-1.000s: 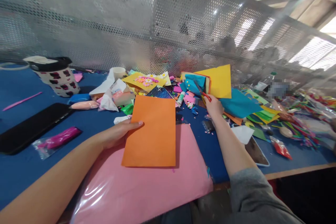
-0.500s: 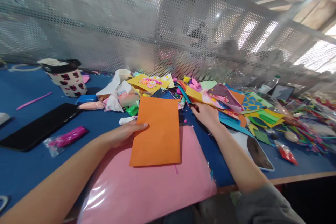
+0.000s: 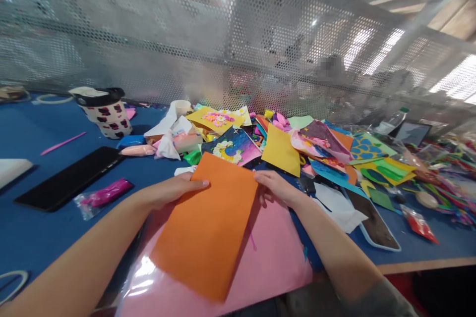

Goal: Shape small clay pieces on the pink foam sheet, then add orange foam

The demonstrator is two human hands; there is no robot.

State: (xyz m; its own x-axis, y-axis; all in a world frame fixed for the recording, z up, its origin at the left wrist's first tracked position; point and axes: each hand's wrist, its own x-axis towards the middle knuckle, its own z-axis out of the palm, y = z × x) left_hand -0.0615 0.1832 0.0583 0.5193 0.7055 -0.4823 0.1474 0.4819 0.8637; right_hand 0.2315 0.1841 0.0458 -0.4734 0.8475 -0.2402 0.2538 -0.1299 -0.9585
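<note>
An orange card (image 3: pixel 208 223), plain on its visible face, is held up at a tilt between both hands. My left hand (image 3: pixel 174 189) is closed on its upper left edge, thumb on the front and the other fingers behind. At the upper right corner, my right hand (image 3: pixel 273 188) pinches the card with thumb and fingers. Beneath it lies a pink sheet (image 3: pixel 275 247) in a clear, shiny sleeve. Just beyond the card are a dark blue card (image 3: pixel 238 146) decorated with white flowers and a plain yellow card (image 3: pixel 281 149).
On the left are a patterned tumbler (image 3: pixel 106 114), a black phone-like slab (image 3: pixel 67 178) and a wrapped magenta clay pack (image 3: pixel 106 193). Coloured cards and craft bits pile along the perforated metal screen (image 3: pixel 167 49). To the right sit a white tissue (image 3: pixel 340 208) and a dark tray (image 3: pixel 379 223).
My right hand has come back from the pile to the orange card's upper right corner. The card has turned and tilted. The yellow card and flowered blue card now lie more exposed.
</note>
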